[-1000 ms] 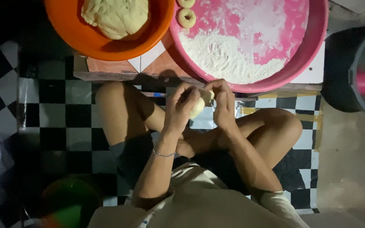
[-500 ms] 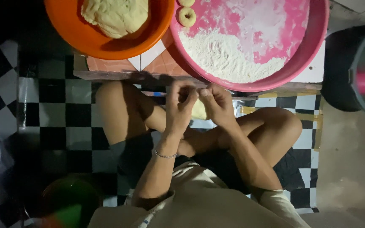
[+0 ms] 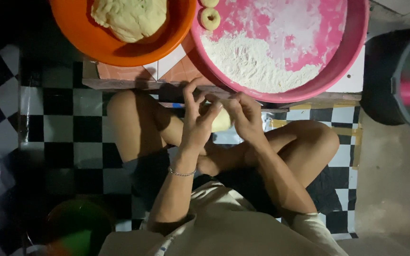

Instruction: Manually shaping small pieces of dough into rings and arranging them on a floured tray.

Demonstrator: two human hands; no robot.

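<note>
L hand (image 3: 196, 124) & R hand (image 3: 246, 117), fingers clamped on small pale dough lump (image 3: 221, 121), below pink floured plastic basin (image 3: 352, 52).

Orange bowl (image 3: 72, 33) of dough, floured pink basin (image 3: 352, 52), dark bucket (image 3: 395, 90), checkered floor (image 3: 58, 128)

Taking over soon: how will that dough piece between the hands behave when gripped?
The dough piece is probably soft, since both the left hand and right hand are pinching it into shape. Likely light, being small. Possibly sticky, given the flour kept nearby.
</note>
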